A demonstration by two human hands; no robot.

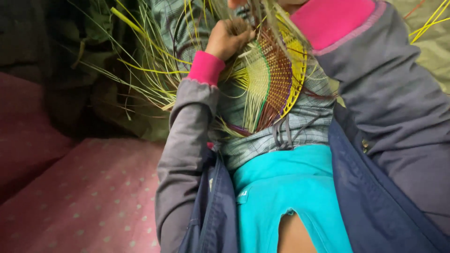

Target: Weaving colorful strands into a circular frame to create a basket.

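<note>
1. Your left hand (228,37) is curling shut into a loose fist at the top of the view, its fingers closing on the pale yellow-green straw strands (154,70) where they meet the woven piece.
2. The woven piece (274,75) is lying against your chest, just right of that hand and touching it. It is a flat, rounded panel of tight weave, running in bands of pale yellow, green, brown-red and bright yellow along the outer curve.
3. Loose ends of the same straw are fanning out to the left and downward from your left hand, spreading over the dark green cloth (70,51) behind them.
4. Your right hand is sitting at the very top edge, almost wholly cut off by the frame, so I cannot tell whether it is open or closed, or whether it is holding anything.
5. Your right sleeve (389,93), grey-blue with a broad pink cuff, is crossing the upper right of the view and reaching toward the top of the woven piece.
6. Your left sleeve (185,145), the same grey with a pink cuff at the wrist, is rising from the lower middle up to the closed hand.
7. A checked shirt (300,119) is showing beneath the weave, and turquoise fabric (286,187) is covering your lap below it.
8. A pink dotted mat (84,197) is lying at the lower left, well apart from both hands.
9. A few more yellow strands (429,23) are showing at the upper right corner.
</note>
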